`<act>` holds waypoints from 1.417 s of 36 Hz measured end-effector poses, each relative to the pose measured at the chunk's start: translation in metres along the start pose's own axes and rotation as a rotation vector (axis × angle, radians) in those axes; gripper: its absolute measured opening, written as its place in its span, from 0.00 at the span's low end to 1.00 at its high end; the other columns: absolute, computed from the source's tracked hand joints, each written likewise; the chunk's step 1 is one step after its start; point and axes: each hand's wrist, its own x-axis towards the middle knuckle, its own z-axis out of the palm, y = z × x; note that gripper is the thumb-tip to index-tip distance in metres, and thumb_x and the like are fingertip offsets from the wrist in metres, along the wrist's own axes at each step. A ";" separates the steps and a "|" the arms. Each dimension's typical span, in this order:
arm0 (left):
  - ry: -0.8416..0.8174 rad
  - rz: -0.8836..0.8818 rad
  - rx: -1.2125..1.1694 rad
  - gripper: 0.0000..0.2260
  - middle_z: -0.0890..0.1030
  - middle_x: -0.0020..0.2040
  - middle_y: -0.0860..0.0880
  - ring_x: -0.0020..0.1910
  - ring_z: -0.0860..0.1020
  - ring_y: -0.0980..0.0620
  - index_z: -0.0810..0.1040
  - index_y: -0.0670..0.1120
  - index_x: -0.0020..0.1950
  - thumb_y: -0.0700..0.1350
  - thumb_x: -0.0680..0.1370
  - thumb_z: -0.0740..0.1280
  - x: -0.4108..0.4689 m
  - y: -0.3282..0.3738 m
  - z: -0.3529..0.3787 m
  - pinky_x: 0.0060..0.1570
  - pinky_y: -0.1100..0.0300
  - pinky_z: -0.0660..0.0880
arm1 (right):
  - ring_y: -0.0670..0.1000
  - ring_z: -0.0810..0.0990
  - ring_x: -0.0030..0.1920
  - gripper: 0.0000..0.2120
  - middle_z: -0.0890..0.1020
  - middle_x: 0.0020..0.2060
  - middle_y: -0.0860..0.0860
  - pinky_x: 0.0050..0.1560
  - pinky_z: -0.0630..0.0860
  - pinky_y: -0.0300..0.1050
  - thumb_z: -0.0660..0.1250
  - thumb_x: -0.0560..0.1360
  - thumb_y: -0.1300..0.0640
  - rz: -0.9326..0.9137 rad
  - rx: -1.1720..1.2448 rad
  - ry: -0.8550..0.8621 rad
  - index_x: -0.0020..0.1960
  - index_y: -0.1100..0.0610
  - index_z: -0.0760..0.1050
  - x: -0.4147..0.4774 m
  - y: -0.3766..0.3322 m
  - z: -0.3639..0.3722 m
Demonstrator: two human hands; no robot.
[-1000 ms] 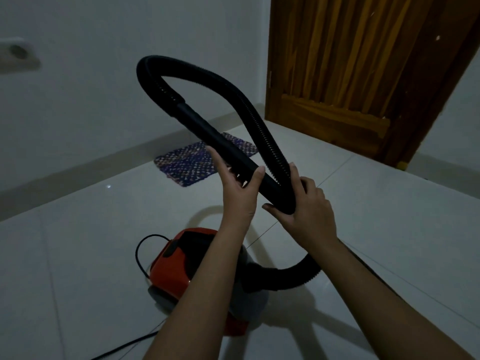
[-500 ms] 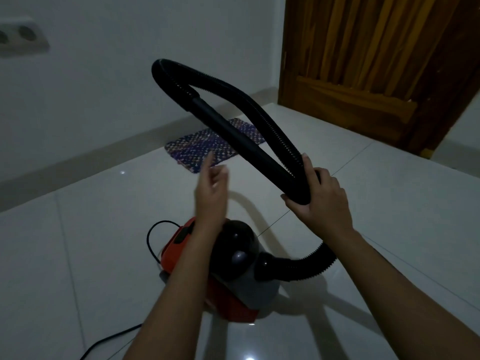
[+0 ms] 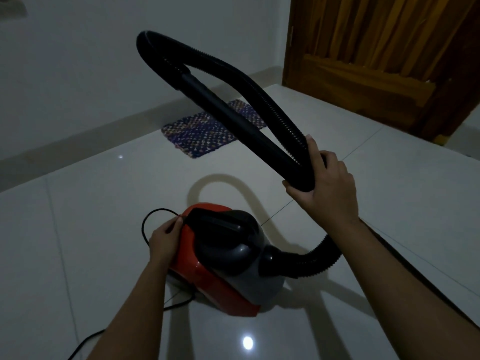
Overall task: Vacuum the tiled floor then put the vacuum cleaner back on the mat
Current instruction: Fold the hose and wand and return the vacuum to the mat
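Red and grey, one vacuum cleaner (image 3: 226,258) sits on the shiny tiled floor (image 3: 78,229), low down between your two arms. It is not on the mat. You have one mat (image 3: 207,131), blue and dotted, lying flat by the wall, well apart from the vacuum cleaner and past it. One wooden door (image 3: 376,61) stands at the back on the right.

One black hose (image 3: 259,92) comes out of the grey front of the vacuum cleaner, goes up, makes a big loop in the air and folds back on itself. Your right hand (image 3: 327,183) is up high with its fingers wrapped round both parts of the folded hose, squeezing them together.

Your left hand (image 3: 163,239) is down low, right beside the red side of the vacuum cleaner. Its bent fingers touch the spot where one thin black cord (image 3: 142,226) goes in. You cannot tell if this hand holds anything. The cord curls in a loop just beside that hand.
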 end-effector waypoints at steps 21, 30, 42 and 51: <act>0.076 -0.296 -0.324 0.15 0.81 0.59 0.42 0.58 0.78 0.44 0.81 0.43 0.59 0.42 0.73 0.71 0.013 -0.016 0.002 0.64 0.50 0.73 | 0.59 0.76 0.44 0.41 0.77 0.53 0.59 0.43 0.74 0.53 0.59 0.68 0.35 -0.056 -0.001 0.016 0.76 0.53 0.59 0.008 -0.011 0.008; 0.101 -0.121 -0.164 0.16 0.79 0.62 0.44 0.62 0.75 0.44 0.78 0.47 0.63 0.51 0.77 0.65 -0.006 -0.015 0.008 0.64 0.50 0.71 | 0.59 0.77 0.45 0.41 0.77 0.53 0.58 0.43 0.74 0.54 0.60 0.68 0.35 -0.061 0.008 0.027 0.75 0.53 0.59 0.004 -0.014 0.002; -0.019 -0.043 -0.016 0.16 0.76 0.64 0.41 0.63 0.73 0.42 0.75 0.43 0.65 0.48 0.80 0.60 -0.012 -0.012 -0.003 0.60 0.51 0.69 | 0.59 0.76 0.44 0.41 0.77 0.52 0.58 0.44 0.74 0.53 0.63 0.67 0.36 -0.052 -0.031 0.039 0.75 0.52 0.59 -0.004 -0.017 -0.005; -0.136 0.419 0.078 0.14 0.75 0.60 0.54 0.61 0.71 0.59 0.78 0.44 0.62 0.47 0.79 0.62 -0.032 0.075 -0.018 0.57 0.69 0.64 | 0.59 0.77 0.43 0.42 0.78 0.50 0.58 0.42 0.73 0.53 0.66 0.66 0.37 -0.042 -0.020 0.028 0.75 0.53 0.62 -0.007 -0.021 -0.011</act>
